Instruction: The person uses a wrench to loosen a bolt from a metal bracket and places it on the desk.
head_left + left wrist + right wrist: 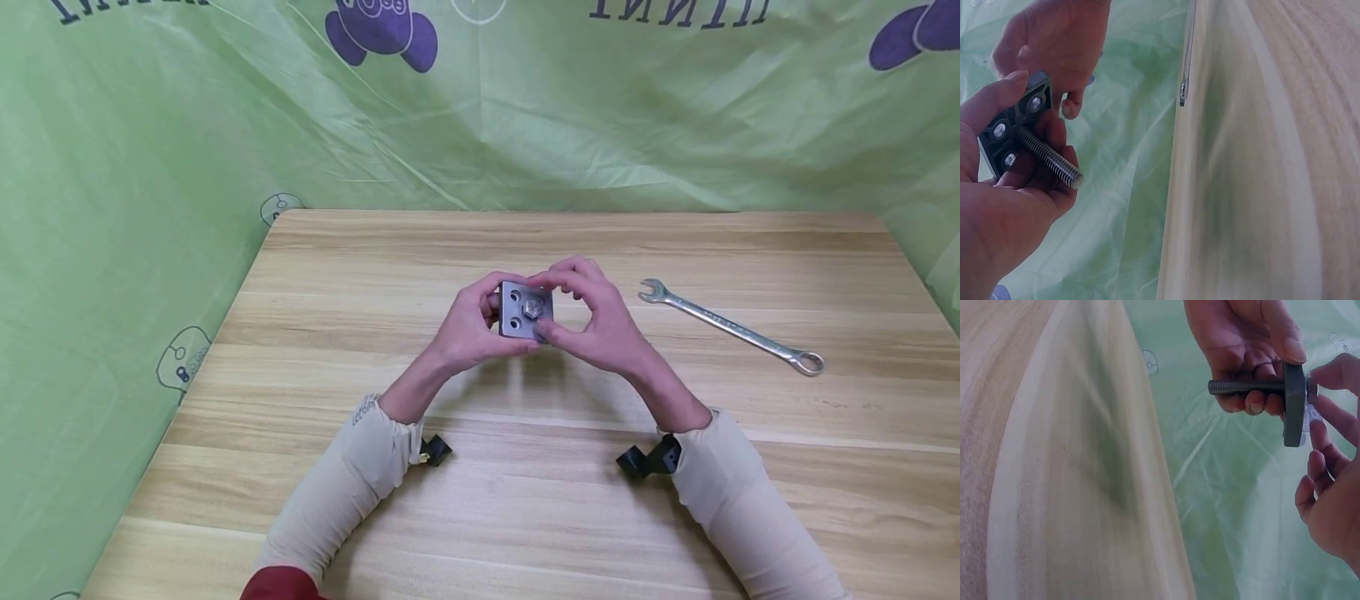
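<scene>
My left hand (474,325) grips a small square grey metal plate (514,310) by its edges, up above the table. A bolt runs through the plate; its hex head (532,308) faces me, beside visible round holes. On the plate's far side, the long threaded shank (1050,157) sticks out past my left fingers (1054,131). The thumb and a finger of my right hand (600,321) are at the bolt head, pinching it from two sides in the right wrist view. The other right fingers (1322,469) curl loosely below, apart from the plate.
A combination wrench (727,327) lies slantwise on the wooden table (360,275), to the right of my hands. Green printed cloth (480,125) hangs behind the table and along its left side. Each sleeved wrist carries a small black camera (648,458).
</scene>
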{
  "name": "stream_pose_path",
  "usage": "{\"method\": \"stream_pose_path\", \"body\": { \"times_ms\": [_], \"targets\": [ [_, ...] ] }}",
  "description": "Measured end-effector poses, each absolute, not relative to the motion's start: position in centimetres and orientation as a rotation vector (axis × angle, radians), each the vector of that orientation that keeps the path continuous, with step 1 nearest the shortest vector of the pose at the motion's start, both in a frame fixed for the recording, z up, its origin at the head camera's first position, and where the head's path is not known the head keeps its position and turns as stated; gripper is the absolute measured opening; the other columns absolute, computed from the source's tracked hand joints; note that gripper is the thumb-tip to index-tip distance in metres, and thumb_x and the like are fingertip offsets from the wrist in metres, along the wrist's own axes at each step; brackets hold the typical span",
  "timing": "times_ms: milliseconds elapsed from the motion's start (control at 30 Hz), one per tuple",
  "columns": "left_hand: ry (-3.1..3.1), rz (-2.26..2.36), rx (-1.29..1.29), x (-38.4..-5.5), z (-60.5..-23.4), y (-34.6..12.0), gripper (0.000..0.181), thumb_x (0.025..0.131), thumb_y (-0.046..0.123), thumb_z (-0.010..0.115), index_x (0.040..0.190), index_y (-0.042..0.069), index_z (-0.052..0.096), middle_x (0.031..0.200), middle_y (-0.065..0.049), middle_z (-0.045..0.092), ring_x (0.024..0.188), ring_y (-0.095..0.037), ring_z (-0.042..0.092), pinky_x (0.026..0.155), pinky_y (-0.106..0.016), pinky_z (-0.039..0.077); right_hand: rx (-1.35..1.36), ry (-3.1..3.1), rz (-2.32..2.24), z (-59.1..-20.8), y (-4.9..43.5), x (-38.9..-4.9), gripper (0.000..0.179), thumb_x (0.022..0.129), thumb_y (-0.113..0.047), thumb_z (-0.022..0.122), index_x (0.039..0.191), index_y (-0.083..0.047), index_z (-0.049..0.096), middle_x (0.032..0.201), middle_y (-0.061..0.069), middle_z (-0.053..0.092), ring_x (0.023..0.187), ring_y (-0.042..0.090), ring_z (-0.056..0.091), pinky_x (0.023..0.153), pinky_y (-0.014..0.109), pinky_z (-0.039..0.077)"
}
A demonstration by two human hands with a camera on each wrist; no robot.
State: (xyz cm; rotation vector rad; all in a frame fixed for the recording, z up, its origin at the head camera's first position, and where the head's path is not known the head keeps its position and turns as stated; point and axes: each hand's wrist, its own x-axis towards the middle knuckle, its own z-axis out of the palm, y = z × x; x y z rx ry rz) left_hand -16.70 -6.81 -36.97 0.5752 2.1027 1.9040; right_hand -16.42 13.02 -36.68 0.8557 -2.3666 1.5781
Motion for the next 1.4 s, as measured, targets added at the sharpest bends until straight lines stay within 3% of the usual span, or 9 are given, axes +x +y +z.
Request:
{"method": "stream_pose_path", "body": {
  "times_ms": [300,600,900,1400],
  "targets": [
    [2.149,1.900,0.563,-16.8,-36.8,-7.0,0.065,0.065,-0.006,0.081,0.124,0.002,0.054,0.098,-0.026,0.068,0.081,-0.012,0.065,0.071,-0.024,0.055,0.691,-2.303,1.428,-37.4,11.9,-16.3,0.033,0.065,-0.017,0.087,0.086,-0.006,0.064,0.093,0.008,0.058,0.097,0.016,0.045,0.084,0.029,0.035],
    [2.213,1.841,0.601,-16.6,-36.7,-7.0,0.065,0.065,-0.001,0.084,0.124,0.005,0.055,0.095,-0.023,0.069,0.079,-0.011,0.066,0.068,-0.027,0.056,0.633,-2.206,1.350,-37.9,10.8,-15.8,0.031,0.065,-0.017,0.088,0.075,-0.003,0.063,0.084,0.011,0.055,0.087,0.020,0.046,0.077,0.020,0.032],
    [2.193,1.874,0.608,-16.7,-36.8,-7.1,0.065,0.065,-0.003,0.083,0.123,0.003,0.055,0.096,-0.024,0.068,0.079,-0.011,0.066,0.068,-0.027,0.057,0.715,-2.159,1.516,-37.8,11.3,-16.1,0.022,0.067,-0.004,0.085,0.087,-0.002,0.074,0.089,0.010,0.058,0.093,0.010,0.044,0.081,0.020,0.035],
    [2.085,1.902,0.642,-16.5,-36.6,-6.9,0.065,0.064,-0.009,0.080,0.123,-0.001,0.054,0.099,-0.029,0.068,0.082,-0.011,0.066,0.071,-0.025,0.056,0.901,-2.294,1.647,-37.0,12.3,-16.1,0.029,0.074,0.007,0.067,0.098,-0.007,0.075,0.103,0.002,0.051,0.102,0.013,0.036,0.089,0.027,0.030]
  ]
}}
